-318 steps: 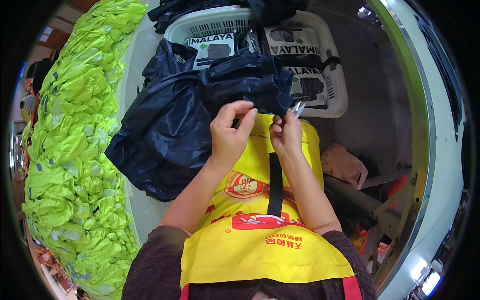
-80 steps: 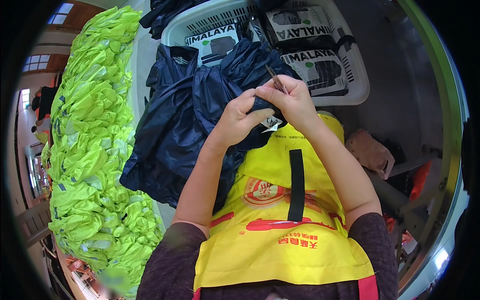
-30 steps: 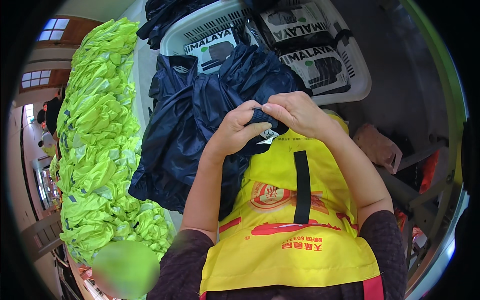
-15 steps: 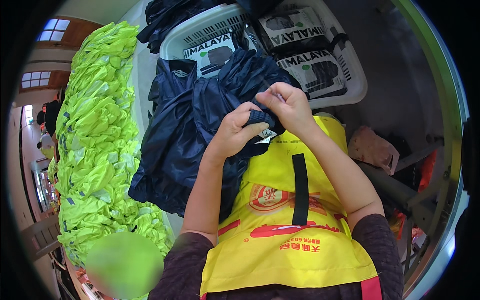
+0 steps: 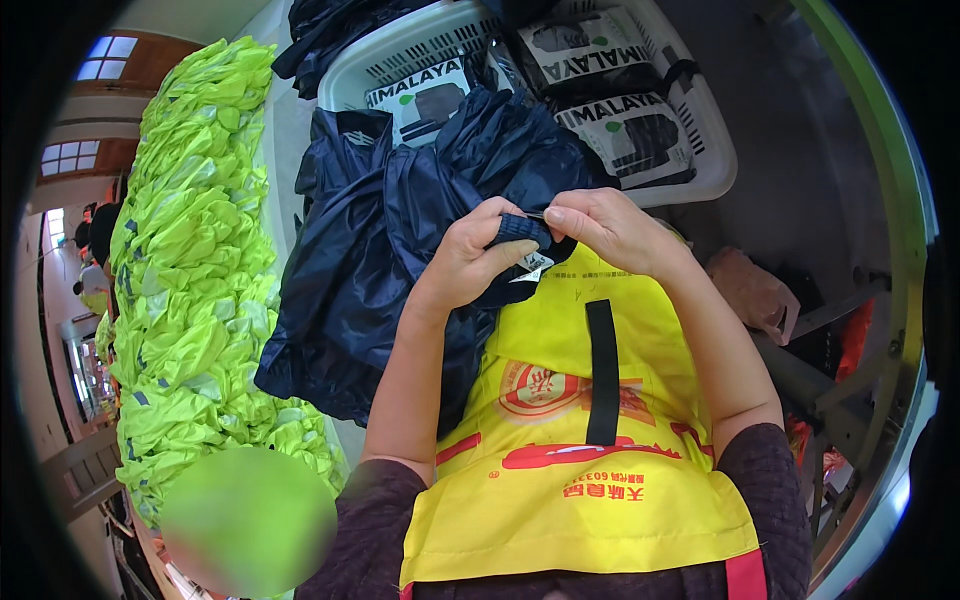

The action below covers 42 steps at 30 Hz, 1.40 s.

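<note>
A shiny navy garment (image 5: 345,290) lies bunched across the table and over my lap. My left hand (image 5: 462,262) is closed on its gathered, ribbed-looking edge (image 5: 522,232), thumb on top. A small white label (image 5: 534,266) hangs from the cloth just below that thumb. Close beside it, my right hand (image 5: 615,228) is closed in a pinch at the same edge. Something thin and dark shows at its fingertips, too small to name. The garment's far folds rest against a white plastic basket (image 5: 712,165).
Flat packages (image 5: 625,135) with black-and-white labels fill the basket. More dark cloth (image 5: 350,25) lies beyond it. On the left stands a long heap of neon yellow-green garments (image 5: 195,240). A yellow apron (image 5: 580,545) covers my lap. Metal bars and a pinkish bag (image 5: 750,290) are at the right.
My right hand has come down and turned, bringing its fingertips to the ribbed edge by my left hand. My left hand stays on the garment, almost unmoved.
</note>
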### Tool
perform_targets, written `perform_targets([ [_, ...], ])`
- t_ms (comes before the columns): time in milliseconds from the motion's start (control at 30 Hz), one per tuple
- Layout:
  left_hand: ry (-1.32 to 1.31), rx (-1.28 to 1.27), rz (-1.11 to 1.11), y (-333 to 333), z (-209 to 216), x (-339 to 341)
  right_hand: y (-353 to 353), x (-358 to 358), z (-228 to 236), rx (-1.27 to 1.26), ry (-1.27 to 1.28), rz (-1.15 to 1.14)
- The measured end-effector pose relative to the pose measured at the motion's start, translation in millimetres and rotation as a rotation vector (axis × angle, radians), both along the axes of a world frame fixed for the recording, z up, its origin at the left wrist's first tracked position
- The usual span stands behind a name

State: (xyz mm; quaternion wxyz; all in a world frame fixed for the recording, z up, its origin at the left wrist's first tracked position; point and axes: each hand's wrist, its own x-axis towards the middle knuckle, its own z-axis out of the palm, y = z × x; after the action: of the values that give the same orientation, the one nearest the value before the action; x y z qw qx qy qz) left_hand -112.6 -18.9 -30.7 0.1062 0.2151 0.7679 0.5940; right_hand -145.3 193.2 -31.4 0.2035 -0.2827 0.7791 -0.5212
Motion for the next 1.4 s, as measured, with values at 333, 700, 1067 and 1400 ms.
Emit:
perform_targets([
  [333, -0.018, -0.047, -0.059, -2.3, 0.6, -0.5, -6.2, -7.0, -0.7, -0.019, 0.037, -0.015],
  [700, -0.018, 0.001, -0.064, -4.3, 11.9, -0.1, -18.1, -4.0, -22.4, -0.512, -0.293, -0.196],
  [1067, -0.109, -0.617, 0.361, -34.2, 25.8, 29.6, -8.2, -16.7, -25.8, -0.499, -0.154, -0.578],
  [1400, 0.049, -0.653, 0.202, -28.6, 43.5, 32.5, -18.7, 27.7, -8.7, -0.458, 0.105, -0.625],
])
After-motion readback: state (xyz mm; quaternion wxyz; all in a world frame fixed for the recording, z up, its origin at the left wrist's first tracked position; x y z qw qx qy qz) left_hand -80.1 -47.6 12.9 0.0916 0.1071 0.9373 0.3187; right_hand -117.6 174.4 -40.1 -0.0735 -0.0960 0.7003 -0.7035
